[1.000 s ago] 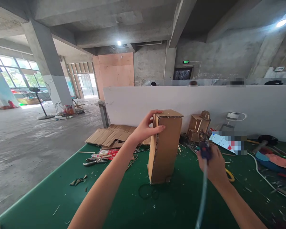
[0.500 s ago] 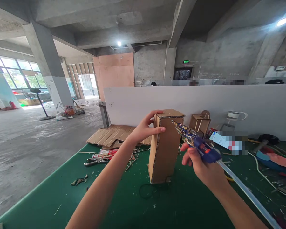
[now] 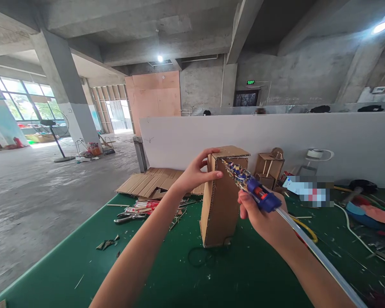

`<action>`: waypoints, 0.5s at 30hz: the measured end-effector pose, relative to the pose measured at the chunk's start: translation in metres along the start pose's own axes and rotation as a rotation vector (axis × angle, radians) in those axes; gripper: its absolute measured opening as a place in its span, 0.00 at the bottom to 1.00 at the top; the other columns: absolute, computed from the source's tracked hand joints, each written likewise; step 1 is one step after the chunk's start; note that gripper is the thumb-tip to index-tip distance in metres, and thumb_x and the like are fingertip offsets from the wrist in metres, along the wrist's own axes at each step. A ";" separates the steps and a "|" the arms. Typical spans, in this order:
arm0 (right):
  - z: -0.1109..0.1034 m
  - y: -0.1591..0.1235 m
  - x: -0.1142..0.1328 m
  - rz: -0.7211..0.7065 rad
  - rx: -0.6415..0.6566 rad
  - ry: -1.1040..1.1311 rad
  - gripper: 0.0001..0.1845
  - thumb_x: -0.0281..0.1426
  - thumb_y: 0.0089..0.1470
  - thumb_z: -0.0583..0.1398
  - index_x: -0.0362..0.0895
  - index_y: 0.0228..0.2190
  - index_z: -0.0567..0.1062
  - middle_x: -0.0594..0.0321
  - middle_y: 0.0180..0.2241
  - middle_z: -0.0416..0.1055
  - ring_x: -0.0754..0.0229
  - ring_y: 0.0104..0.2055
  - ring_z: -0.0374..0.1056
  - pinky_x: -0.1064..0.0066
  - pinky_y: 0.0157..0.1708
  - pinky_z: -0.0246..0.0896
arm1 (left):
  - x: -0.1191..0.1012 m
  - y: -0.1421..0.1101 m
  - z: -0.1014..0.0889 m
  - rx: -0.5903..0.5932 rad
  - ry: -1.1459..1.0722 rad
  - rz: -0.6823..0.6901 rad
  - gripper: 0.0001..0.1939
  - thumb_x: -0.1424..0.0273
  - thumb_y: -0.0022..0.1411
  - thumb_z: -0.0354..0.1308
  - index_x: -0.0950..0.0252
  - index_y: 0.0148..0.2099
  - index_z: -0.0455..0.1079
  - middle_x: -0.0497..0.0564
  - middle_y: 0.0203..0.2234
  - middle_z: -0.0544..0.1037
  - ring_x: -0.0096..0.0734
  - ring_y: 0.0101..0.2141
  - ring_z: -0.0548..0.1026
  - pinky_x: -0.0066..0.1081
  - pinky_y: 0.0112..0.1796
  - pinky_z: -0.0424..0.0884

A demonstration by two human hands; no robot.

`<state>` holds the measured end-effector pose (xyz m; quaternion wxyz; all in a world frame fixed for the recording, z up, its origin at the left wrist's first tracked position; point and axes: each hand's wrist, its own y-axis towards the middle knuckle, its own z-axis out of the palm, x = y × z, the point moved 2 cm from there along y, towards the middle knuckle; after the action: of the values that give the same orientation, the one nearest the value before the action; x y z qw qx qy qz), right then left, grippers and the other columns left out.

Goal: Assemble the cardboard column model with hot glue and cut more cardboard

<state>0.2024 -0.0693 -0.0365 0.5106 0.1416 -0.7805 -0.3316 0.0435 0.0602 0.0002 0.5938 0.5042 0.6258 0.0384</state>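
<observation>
1. Clearly, the cardboard box (image 3: 223,205) stands upright on the green table (image 3: 167,273), directly before the person, where both hands reach it.
2. The left hand (image 3: 200,170) pinches the box's upper left corner, thumb against the front and fingers around the side and top edge. This grip probably steadies the tall, light box and keeps its top panel pressed in place.
3. The right hand (image 3: 265,216) is wrapped around a blue glue gun (image 3: 259,194), thumb along its side; whether a finger squeezes the trigger cannot be told, since the hand hides it.
4. The gun slants up and leftward, its crusted nozzle at the seam below the top panel, near the left thumb. That angle seems chosen to bring the tip to the joint; actual contact is unclear.
5. A long clear glue stick (image 3: 321,254) trails from the gun's back over the right forearm, presumably so it feeds freely.
6. Cardboard sheets (image 3: 144,182) lie behind and left, with pliers (image 3: 128,218) nearer; a small cardboard model (image 3: 269,164) stands behind, by the white partition (image 3: 179,137). Their spots likely leave the middle free for working.
</observation>
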 end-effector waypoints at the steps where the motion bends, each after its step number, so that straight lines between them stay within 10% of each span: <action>1: 0.000 0.000 0.000 -0.001 -0.002 0.004 0.13 0.42 0.53 0.62 0.45 0.29 0.70 0.68 0.20 0.68 0.66 0.17 0.66 0.75 0.18 0.62 | 0.000 0.000 0.000 -0.004 0.004 0.007 0.30 0.61 0.53 0.67 0.54 0.57 0.62 0.52 0.55 0.66 0.38 0.50 0.67 0.36 0.50 0.67; 15: 0.004 0.000 0.004 0.032 -0.038 -0.006 0.18 0.47 0.51 0.62 0.45 0.26 0.70 0.70 0.16 0.66 0.66 0.16 0.65 0.75 0.19 0.59 | -0.001 -0.001 0.000 -0.010 0.030 -0.002 0.33 0.59 0.52 0.67 0.55 0.58 0.61 0.53 0.59 0.63 0.41 0.53 0.66 0.36 0.50 0.68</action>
<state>0.1971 -0.0700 -0.0341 0.5159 0.1185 -0.7779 -0.3385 0.0429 0.0594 -0.0001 0.5870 0.5000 0.6348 0.0484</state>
